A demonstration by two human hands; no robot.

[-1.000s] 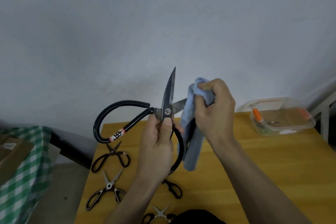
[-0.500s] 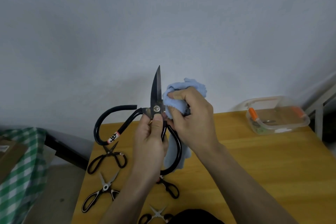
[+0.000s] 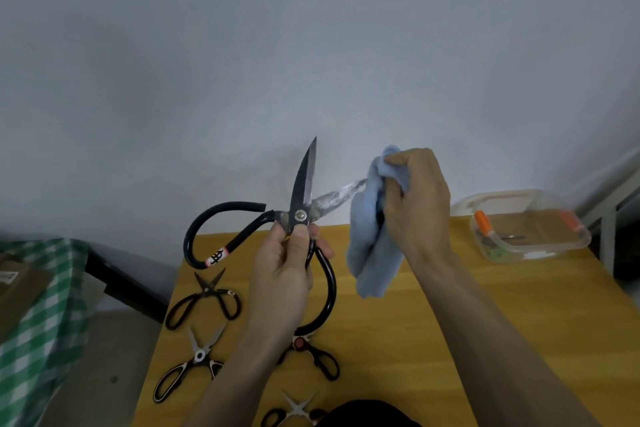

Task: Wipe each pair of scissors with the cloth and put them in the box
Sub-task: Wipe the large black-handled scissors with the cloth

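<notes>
The big black scissors (image 3: 298,218) were up in the air over the desk (image 3: 485,315), blades spread, my left hand (image 3: 282,263) pinching them right at the pivot. My right hand (image 3: 415,198) had the blue cloth (image 3: 372,246) bunched around the tip of the 2 o'clock blade. Best way, I figured: drag the cloth outward off the tip, fingers behind the edge. The box (image 3: 530,225) sat off at 3 o'clock, four smaller scissors (image 3: 204,298) waiting below.
</notes>
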